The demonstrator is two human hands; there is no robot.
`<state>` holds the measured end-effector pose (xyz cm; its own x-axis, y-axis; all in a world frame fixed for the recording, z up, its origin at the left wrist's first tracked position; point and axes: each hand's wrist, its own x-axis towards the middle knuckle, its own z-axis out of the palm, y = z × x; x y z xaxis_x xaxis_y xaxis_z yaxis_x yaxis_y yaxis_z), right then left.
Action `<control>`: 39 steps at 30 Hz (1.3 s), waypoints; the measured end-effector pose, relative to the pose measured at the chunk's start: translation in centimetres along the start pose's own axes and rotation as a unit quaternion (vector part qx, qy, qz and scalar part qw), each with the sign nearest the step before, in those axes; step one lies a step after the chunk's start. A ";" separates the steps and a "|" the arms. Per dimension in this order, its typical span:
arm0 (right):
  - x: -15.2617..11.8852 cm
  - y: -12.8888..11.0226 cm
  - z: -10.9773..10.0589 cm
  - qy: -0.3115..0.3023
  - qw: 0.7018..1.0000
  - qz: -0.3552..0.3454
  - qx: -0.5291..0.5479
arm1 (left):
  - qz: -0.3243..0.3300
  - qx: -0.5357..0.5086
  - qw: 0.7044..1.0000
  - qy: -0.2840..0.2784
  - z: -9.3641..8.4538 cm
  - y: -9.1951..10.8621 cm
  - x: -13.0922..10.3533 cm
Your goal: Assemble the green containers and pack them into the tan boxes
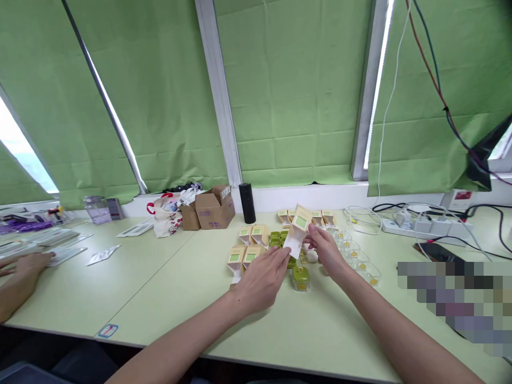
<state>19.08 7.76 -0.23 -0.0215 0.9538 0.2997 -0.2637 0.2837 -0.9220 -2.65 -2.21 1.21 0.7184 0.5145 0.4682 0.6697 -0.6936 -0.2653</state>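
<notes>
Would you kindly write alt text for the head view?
A person's left hand and right hand hold a cream box with a white flap over a pale green table. Nearby stand similar boxes, a green-lidded container and clear containers.

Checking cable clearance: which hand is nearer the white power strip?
Right: the right hand is left of the white power strip; the left hand is farther left.

- right hand (320, 242) is holding a little box (301, 220) up, kinda tilted
- left hand (260, 280) is touching its white flap (295, 246)
- green-lidded jar (301, 278) is sitting nearby on the table (332, 330)
- more boxes (234, 258) are standing left, clear jars (362, 265) are lining up right
- co-worker's hand (32, 264) is hanging out far left
</notes>
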 end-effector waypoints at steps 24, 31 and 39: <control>-2.9 -1.8 1.0 -0.047 0.965 -0.217 -0.139 | -0.261 -0.267 0.904 0.207 1.3 -1.5 5.4; -2.2 -1.4 0.5 -0.058 0.904 -0.335 -0.258 | -0.157 -0.200 0.924 0.286 2.7 -2.8 4.0; -1.4 0.5 -0.7 -0.038 0.869 -0.380 -0.314 | -0.123 -0.131 0.937 0.301 3.3 -2.8 3.0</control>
<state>19.68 6.60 -1.29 -0.1415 0.4642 0.8744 0.3481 0.8502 -0.3950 -1.75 3.00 0.56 0.2603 0.3523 0.8990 0.6744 -0.7327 0.0918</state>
